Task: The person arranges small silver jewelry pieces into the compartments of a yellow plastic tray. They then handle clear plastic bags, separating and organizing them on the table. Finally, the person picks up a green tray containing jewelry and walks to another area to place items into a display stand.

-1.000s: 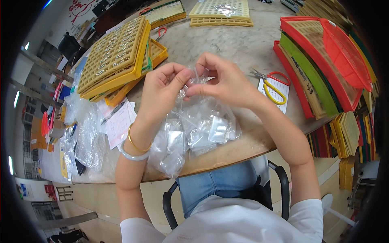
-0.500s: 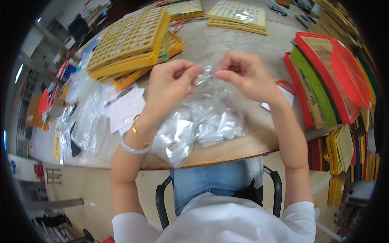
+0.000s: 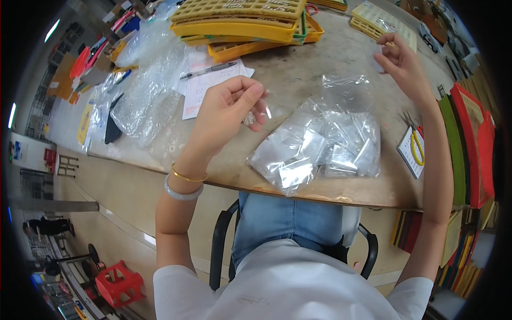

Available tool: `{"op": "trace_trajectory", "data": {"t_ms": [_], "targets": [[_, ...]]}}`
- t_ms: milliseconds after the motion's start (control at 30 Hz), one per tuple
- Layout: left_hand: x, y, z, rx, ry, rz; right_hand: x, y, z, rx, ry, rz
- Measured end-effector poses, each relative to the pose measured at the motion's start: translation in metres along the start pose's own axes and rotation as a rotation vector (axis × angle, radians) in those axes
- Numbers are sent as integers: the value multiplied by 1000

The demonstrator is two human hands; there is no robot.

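Head view: the worn grey surface (image 3: 314, 69) fills the middle, stacked yellow trays (image 3: 240, 18) at its far edge and a loose heap of clear plastic bags (image 3: 325, 144) lying near its front edge. The left hand (image 3: 229, 109) hovers just left of that heap, fingers curled together, pinching a small clear item (image 3: 249, 118) between thumb and fingertips. The right hand (image 3: 402, 58) is raised beyond the heap, well apart from the left, fingers pinching a small clear bag (image 3: 380, 56).
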State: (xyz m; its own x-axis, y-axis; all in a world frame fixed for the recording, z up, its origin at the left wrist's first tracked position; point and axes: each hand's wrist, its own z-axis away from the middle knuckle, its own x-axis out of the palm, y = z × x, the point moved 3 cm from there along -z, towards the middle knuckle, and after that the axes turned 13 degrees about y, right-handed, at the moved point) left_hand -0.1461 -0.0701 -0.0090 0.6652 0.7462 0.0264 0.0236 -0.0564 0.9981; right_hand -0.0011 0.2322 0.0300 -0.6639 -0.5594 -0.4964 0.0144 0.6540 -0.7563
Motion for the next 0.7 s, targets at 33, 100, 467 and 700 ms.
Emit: {"op": "trace_trajectory", "data": {"t_ms": [33, 100, 467, 700], "targets": [[-8, -3, 6, 1, 11, 19, 4, 2, -2, 36, -75, 48], [-20, -10, 18, -39, 73, 3, 9, 4, -3, 57, -298, 124], [-76, -34, 82, 17, 342, 115, 31, -19, -9, 5, -609, 421], [-111, -50, 120, 73, 509, 153, 84, -76, -14, -162, -307, 228]]}}
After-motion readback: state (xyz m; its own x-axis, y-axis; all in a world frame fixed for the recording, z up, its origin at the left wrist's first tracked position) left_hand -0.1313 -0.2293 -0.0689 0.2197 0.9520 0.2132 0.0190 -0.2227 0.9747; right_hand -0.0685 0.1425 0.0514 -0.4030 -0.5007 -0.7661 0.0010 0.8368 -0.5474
